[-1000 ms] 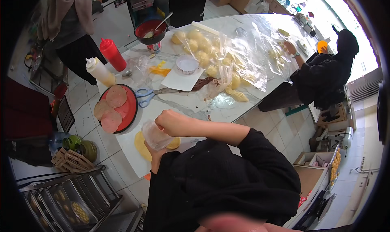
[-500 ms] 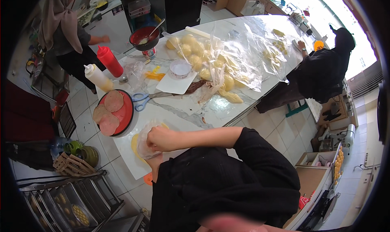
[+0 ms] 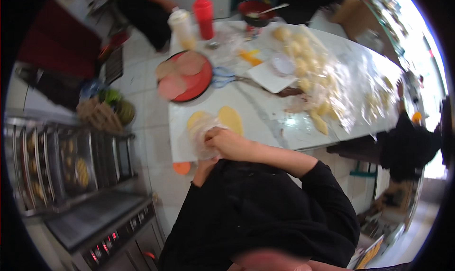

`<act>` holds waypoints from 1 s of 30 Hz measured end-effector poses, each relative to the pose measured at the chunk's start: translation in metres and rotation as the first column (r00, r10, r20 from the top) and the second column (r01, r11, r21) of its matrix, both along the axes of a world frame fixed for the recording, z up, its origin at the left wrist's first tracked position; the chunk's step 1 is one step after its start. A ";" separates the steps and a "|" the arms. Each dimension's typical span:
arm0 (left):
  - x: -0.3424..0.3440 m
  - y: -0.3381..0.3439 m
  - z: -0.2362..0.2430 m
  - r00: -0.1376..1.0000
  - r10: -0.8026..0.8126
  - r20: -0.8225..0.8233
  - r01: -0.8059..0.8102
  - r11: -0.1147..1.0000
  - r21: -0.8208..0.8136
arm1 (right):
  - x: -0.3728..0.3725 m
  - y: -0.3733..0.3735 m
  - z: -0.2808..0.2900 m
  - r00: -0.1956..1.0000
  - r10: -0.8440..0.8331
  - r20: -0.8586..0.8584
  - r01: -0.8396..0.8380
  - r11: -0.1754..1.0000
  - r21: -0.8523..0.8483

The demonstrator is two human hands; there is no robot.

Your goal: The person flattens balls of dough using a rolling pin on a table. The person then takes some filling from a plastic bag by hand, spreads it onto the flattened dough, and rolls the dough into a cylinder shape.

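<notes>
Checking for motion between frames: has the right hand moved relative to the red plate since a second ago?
Yes. The right hand has dropped from above the table edge onto the clear plastic over the flat yellow dough, ending below the red plate.

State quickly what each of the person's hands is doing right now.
Left hand: mostly hidden under the plastic sheet; grip cannot be told.
Right hand: closed on the plastic sheet, over the yellow dough.
</notes>
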State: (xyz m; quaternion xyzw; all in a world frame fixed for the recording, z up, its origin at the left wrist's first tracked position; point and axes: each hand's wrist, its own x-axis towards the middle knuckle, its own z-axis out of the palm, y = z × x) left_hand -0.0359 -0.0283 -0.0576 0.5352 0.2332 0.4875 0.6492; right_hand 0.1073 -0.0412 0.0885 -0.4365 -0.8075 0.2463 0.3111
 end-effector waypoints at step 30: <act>0.003 0.014 0.037 0.958 0.047 -0.281 -0.070 0.995 -0.073 | 0.005 0.043 -0.011 0.992 -0.100 0.070 0.116 0.954 -0.277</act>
